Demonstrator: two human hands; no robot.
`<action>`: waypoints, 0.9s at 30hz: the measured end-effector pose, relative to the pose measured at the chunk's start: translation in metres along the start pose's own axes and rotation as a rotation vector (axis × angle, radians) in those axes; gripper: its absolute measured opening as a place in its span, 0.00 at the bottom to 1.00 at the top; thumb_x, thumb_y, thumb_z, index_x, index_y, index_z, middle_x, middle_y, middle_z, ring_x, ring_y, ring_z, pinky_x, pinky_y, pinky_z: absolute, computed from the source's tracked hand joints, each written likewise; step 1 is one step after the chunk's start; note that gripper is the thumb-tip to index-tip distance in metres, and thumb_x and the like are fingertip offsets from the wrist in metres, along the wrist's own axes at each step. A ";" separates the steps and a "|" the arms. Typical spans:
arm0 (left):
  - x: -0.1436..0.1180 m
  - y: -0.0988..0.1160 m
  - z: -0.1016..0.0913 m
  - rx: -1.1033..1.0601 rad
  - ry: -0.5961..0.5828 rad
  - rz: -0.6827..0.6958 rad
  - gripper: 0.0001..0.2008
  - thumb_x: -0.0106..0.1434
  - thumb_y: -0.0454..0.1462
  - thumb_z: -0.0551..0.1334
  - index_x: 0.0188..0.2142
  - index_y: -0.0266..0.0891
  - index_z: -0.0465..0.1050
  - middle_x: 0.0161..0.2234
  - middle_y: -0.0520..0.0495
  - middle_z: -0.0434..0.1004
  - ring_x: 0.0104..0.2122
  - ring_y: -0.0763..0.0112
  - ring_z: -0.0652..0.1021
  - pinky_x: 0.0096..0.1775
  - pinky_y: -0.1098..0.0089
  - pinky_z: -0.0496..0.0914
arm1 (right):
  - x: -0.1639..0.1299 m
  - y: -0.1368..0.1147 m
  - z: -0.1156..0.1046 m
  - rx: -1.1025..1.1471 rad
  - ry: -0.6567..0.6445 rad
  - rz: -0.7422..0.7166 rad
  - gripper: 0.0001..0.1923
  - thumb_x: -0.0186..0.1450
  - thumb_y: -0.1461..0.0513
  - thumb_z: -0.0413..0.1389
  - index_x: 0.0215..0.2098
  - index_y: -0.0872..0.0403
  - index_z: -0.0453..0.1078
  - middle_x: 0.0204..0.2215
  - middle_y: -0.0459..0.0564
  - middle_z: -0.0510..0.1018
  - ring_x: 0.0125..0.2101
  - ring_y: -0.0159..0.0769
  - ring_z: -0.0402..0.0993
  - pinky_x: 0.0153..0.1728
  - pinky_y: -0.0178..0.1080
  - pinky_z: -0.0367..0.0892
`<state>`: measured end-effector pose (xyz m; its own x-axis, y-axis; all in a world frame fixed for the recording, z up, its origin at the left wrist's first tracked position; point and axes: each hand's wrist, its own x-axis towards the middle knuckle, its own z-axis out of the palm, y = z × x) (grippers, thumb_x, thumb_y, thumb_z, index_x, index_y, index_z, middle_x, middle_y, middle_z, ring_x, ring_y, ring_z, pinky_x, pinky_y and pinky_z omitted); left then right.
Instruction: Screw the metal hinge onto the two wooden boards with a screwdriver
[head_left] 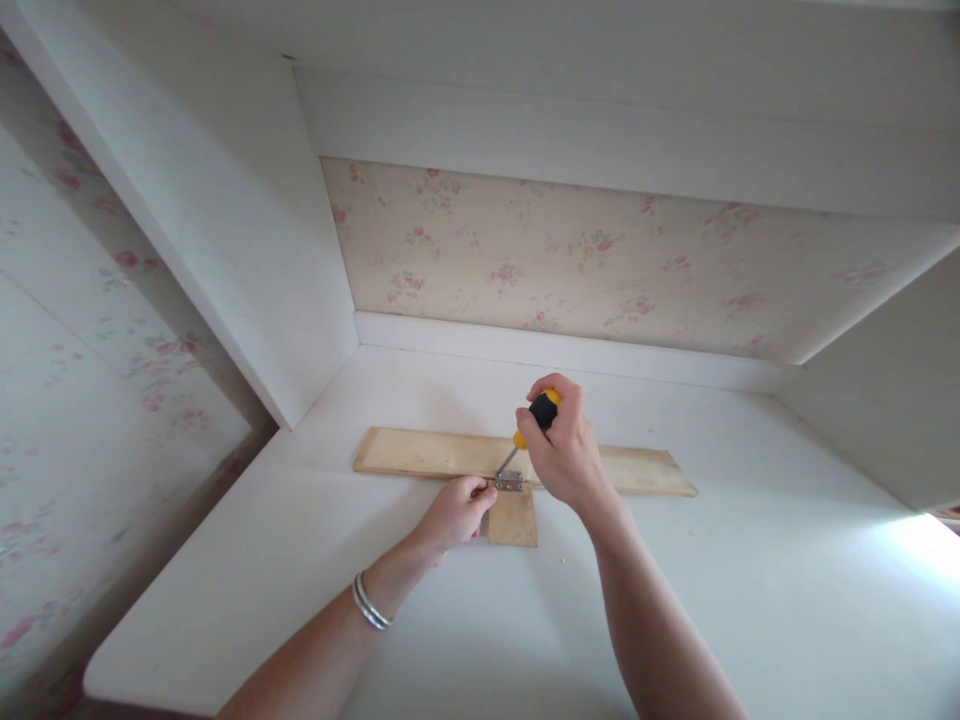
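My right hand (564,452) grips a screwdriver (534,420) with a yellow and black handle, its tip down on a small metal hinge (509,483). The hinge joins a long wooden strip (420,452) to a small wooden piece (514,520) in front of it. My left hand (457,510), with bangles on the wrist, pinches at the hinge's left edge; its fingers are closed there. Both pieces lie flat on a white shelf (300,560).
White side panels rise at left (247,230) and right (885,400) of the shelf, with floral wallpaper (585,250) at the back and a white board overhead. The shelf's front edge runs at lower left. Bright light falls at the far right.
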<state>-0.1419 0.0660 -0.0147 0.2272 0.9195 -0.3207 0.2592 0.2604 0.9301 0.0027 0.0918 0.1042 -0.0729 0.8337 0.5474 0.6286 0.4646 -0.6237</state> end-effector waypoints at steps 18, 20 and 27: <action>-0.007 -0.001 -0.007 -0.002 -0.022 0.041 0.13 0.59 0.46 0.55 0.29 0.38 0.65 0.16 0.57 0.59 0.15 0.79 0.62 0.18 0.76 0.52 | 0.040 -0.043 -0.022 -0.466 -0.388 -0.127 0.20 0.62 0.48 0.48 0.47 0.50 0.61 0.37 0.53 0.74 0.30 0.41 0.71 0.31 0.41 0.61; -0.008 -0.001 -0.008 0.003 -0.021 0.057 0.13 0.60 0.46 0.55 0.28 0.38 0.64 0.17 0.57 0.58 0.15 0.79 0.62 0.18 0.76 0.52 | 0.057 -0.052 -0.027 -0.716 -0.399 -0.080 0.26 0.60 0.42 0.46 0.39 0.52 0.67 0.32 0.56 0.75 0.29 0.46 0.71 0.30 0.43 0.61; -0.014 0.001 -0.010 0.037 -0.041 0.036 0.12 0.61 0.44 0.54 0.31 0.37 0.65 0.16 0.57 0.57 0.14 0.79 0.62 0.17 0.76 0.51 | 0.099 -0.073 -0.030 -0.687 -0.971 0.056 0.15 0.60 0.52 0.51 0.30 0.56 0.71 0.16 0.50 0.73 0.17 0.36 0.68 0.23 0.38 0.60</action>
<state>-0.1541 0.0567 -0.0073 0.2754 0.9149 -0.2951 0.2849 0.2155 0.9340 -0.0274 0.1318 0.2206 -0.4015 0.8628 -0.3072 0.9114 0.4093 -0.0416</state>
